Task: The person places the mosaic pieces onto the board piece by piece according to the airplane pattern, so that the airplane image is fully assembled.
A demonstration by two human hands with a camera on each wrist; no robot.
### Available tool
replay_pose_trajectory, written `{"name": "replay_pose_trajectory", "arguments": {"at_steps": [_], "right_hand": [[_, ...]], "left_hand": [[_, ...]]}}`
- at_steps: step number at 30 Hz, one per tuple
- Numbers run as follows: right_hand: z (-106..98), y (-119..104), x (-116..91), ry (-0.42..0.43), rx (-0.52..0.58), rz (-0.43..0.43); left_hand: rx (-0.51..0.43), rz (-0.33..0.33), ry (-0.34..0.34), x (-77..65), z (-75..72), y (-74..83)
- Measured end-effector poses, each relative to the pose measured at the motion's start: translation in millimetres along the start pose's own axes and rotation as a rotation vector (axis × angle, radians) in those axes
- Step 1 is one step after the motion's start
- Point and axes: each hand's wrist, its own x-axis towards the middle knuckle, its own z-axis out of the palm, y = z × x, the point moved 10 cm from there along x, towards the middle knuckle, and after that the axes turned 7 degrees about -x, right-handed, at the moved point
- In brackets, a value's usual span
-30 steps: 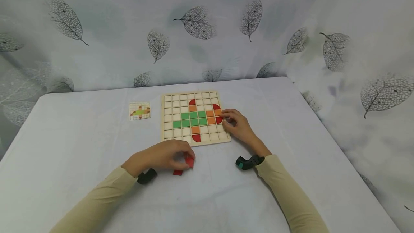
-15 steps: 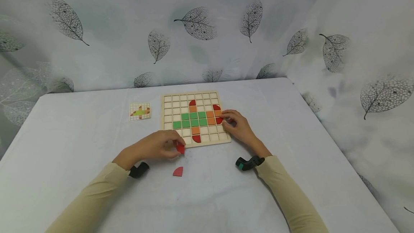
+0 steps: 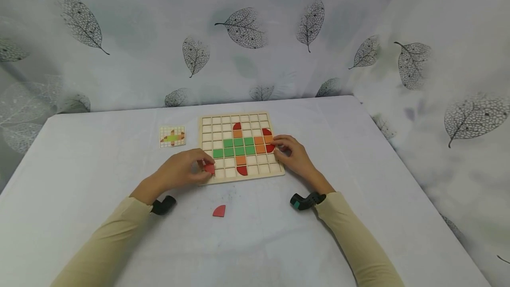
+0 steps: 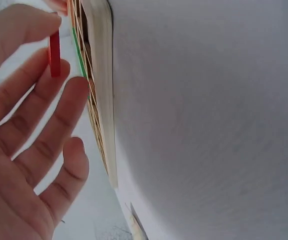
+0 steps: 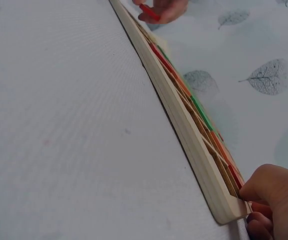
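Observation:
A red quarter-circle tile (image 3: 209,169) is pinched between the thumb and fingers of my left hand (image 3: 178,171), just above the near left corner of the wooden grid board (image 3: 243,180). In the left wrist view that red tile (image 4: 55,54) stands on edge between thumb and fingers, apart from the board. My right hand (image 3: 295,156) holds the board's right edge; the right wrist view has its thumb (image 5: 264,187) on the rim and curled fingers beside it. Green tiles (image 3: 239,150), orange tiles (image 3: 260,149) and red rounded tiles (image 3: 241,171) sit in the board's cells.
Another red quarter-circle tile (image 3: 219,211) lies on the white-covered table (image 3: 255,242) in front of the board. Left of the board lies a small pattern card (image 3: 172,137) with a coloured grid figure. A leaf-print cloth (image 3: 143,56) hangs behind.
My left hand has carried the red tile leftward and away from me, from the table in front to over the board's near left corner. My right hand has stayed put.

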Motion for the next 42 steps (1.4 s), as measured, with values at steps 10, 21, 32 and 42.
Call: {"name": "replay_pose_trajectory", "arguments": {"at_steps": [10,21,32,42], "right_hand": [[0,0,0,-0.002,-0.002,0.008],[0,0,0,0.005,-0.001,-0.01],[-1,1,1,0.01,-0.014,-0.014],[-1,1,0,0.008,-0.009,-0.013]], "left_hand": [[0.054,-0.035,0.088,4.8,-13.6,-10.7],[0.042,-0.139,0.054,13.2,-10.9,-28.1],[0.039,-0.102,0.042,18.1,-7.6,-28.1],[-0.005,-0.165,0.043,20.5,-6.4,-29.4]]}}
